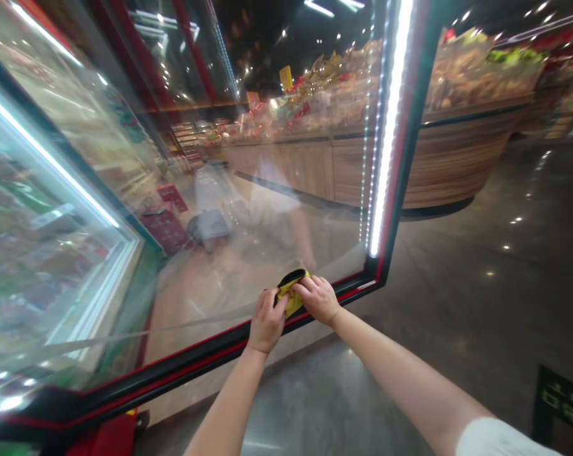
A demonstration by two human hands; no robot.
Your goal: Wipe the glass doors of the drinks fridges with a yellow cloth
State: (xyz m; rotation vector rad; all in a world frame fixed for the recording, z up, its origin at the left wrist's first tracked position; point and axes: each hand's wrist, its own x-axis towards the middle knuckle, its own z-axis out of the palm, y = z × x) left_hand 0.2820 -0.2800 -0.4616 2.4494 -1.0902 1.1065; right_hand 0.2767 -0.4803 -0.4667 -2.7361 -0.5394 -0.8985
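Both hands meet at a yellow-and-black cloth (293,305) near the bottom edge of a glass door (229,278). My left hand (267,322) has its fingers curled over the cloth's left side. From the right, my right hand (318,300) grips the cloth's upper right part, its fingers bent. The cloth is bunched, with a dark fold at its top. It lies at the lower glass, just above the door's black frame (186,358) with red lines. Parts of the cloth are hidden under my fingers.
A lit display cabinet (125,253) with blurred goods stands on the left. A bright light strip (389,139) runs along the door's right side. Beyond is a wood-panelled produce stand (447,158). A dark sign (564,405) lies at the lower right on the shiny floor (457,304).
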